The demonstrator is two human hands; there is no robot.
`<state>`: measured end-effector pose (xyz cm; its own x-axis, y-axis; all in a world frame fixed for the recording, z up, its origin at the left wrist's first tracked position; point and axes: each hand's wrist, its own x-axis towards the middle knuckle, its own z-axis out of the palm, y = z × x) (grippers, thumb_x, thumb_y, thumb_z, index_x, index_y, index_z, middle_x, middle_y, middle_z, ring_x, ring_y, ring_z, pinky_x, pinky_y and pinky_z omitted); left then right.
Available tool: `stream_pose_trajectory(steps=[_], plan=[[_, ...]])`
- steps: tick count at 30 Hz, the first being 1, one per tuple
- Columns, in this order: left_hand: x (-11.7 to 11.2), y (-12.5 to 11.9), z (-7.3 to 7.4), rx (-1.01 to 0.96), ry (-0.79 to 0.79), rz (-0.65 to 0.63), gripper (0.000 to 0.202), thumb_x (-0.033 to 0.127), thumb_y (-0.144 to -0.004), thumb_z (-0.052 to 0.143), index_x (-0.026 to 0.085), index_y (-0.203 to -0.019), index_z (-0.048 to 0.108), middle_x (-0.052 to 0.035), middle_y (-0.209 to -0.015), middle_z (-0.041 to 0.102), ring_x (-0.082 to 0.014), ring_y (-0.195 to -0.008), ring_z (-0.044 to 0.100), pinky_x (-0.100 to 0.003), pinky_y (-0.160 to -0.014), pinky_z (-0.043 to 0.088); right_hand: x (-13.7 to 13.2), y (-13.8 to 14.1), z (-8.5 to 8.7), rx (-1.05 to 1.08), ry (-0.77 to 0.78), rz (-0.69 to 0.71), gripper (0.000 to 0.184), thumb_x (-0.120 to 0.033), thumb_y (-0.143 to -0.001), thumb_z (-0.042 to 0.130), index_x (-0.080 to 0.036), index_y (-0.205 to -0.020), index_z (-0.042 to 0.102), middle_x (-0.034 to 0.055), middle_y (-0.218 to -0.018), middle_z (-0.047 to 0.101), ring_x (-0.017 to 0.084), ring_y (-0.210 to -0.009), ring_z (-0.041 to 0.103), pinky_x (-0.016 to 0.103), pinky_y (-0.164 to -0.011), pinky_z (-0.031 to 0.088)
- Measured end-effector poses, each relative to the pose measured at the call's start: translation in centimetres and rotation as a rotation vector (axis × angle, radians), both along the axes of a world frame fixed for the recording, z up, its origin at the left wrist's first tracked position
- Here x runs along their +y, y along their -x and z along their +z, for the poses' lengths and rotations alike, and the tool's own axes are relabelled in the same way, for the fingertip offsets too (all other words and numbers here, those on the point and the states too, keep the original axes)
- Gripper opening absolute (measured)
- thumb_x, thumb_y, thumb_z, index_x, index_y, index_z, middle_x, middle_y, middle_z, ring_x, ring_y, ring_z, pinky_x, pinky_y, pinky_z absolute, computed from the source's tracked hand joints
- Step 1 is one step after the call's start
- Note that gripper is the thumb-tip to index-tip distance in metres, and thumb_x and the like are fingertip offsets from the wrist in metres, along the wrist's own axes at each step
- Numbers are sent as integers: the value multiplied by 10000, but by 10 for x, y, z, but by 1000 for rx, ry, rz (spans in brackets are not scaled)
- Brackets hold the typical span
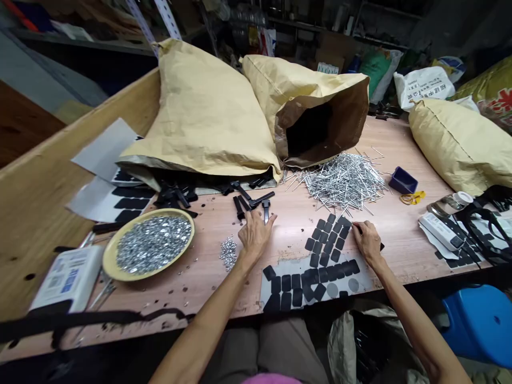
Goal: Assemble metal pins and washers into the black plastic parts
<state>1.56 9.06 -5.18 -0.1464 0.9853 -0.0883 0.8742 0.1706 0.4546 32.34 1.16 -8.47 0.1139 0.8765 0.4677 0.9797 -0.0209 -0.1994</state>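
My left hand (pixel 256 234) rests low over the table, thumb held apart from the fingers. Just beyond its fingertips lie several black T-shaped plastic parts (pixel 262 199); whether it touches one is unclear. Beside its wrist is a small heap of silver metal pieces (pixel 228 253). My right hand (pixel 367 242) is closed in a pinch at the upper right corner of a group of black rounded-square pads (pixel 328 240). Something small and dark shows at its fingertips, too small to name. More black pads (pixel 296 281) lie on a pale sheet (pixel 266 266) near the front edge.
A heap of silver pins (pixel 346 181) lies before an open paper sack (pixel 324 125). Another paper sack (pixel 208 117) stands left of it. A yellow bowl (pixel 108 262) holds small metal pieces. At right are a purple tray (pixel 403 181), a bottle (pixel 448 204) and a blue stool (pixel 476 314).
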Motion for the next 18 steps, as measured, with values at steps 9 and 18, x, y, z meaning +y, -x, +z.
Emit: stream_pose_trajectory(steps=[9, 18], plan=[[12, -1, -18, 48, -2, -39, 291, 261, -855, 459, 119, -1072, 590, -202, -1040, 637, -339, -956, 625, -390, -741, 471, 14, -16, -6, -168, 101, 70, 219, -249, -905, 472, -223, -879, 688, 83, -761, 593, 226, -789, 485, 300, -558, 381], [-24, 8, 9, -964, 11, 89, 359, 494, -780, 529, 160, -896, 594, -64, -856, 672, -187, -663, 665, -334, -675, 530, -24, 18, -2, -50, 141, 441, 283, -217, -939, 403, -233, -856, 674, 33, -704, 608, 157, -664, 506, 259, -480, 378]])
